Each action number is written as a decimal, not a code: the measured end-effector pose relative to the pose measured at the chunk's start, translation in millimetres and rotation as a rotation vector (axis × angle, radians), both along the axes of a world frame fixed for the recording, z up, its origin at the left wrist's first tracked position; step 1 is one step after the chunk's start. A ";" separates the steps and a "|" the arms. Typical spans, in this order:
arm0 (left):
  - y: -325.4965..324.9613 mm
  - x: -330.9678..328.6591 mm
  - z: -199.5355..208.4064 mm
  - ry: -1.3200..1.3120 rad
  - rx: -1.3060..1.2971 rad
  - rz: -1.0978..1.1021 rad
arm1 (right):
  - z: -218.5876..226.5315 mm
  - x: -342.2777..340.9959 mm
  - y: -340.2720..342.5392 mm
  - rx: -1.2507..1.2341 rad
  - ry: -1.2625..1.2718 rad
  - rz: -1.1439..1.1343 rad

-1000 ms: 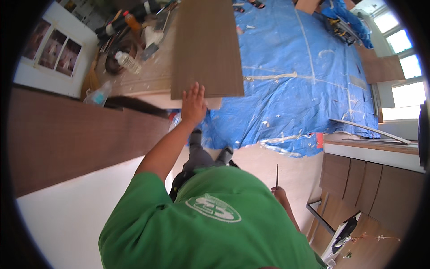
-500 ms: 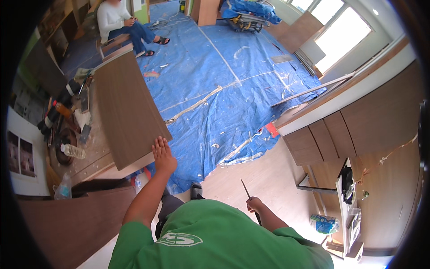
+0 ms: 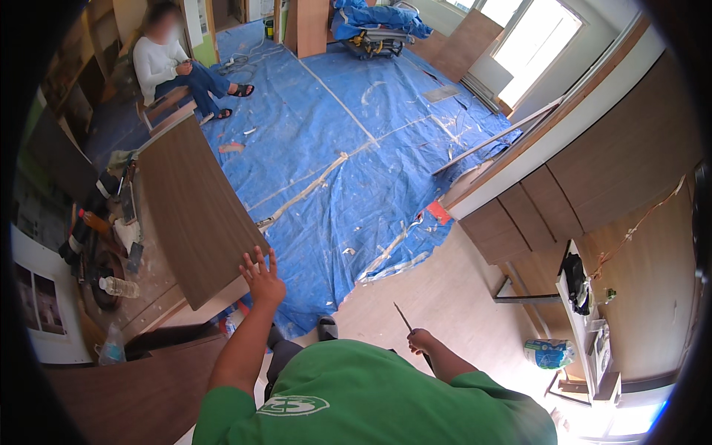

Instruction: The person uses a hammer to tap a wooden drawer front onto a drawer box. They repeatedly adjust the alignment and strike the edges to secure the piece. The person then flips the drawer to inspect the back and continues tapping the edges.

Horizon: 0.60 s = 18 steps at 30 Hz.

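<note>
My left hand [image 3: 263,282] lies at the near right corner of a long brown wood-grain board [image 3: 194,215], its fingers spread and the fingertips on the board's edge. That board rests on the workbench at the left. Low over the bare floor, my right hand [image 3: 420,341] is closed round a long, thin, dark pointed tool [image 3: 403,317]. Its tip points up and away from me, and its rear end disappears behind my shirt. The exact kind of tool is too small to make out.
A plastic bottle [image 3: 119,287], an orange bottle [image 3: 93,220] and tools crowd the workbench [image 3: 167,289]. A person [image 3: 159,67] sits at the far left. Blue sheeting [image 3: 319,200] covers the far floor. Brown cabinet panels [image 3: 549,208] and a plastic-wrapped pack [image 3: 549,354] stand right.
The view has shifted, so the room sits further left. My left fingers have spread wider at the board's corner. My right hand keeps its hold on the thin tool.
</note>
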<state>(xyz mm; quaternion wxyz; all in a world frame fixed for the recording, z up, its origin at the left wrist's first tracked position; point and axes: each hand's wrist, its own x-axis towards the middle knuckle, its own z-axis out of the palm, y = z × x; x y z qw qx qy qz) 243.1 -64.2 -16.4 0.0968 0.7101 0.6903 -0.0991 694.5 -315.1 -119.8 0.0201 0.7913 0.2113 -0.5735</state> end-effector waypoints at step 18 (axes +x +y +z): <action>2.3 3.1 13.0 0.005 -0.051 -0.003 | -8.2 4.6 6.2 0.009 0.004 0.015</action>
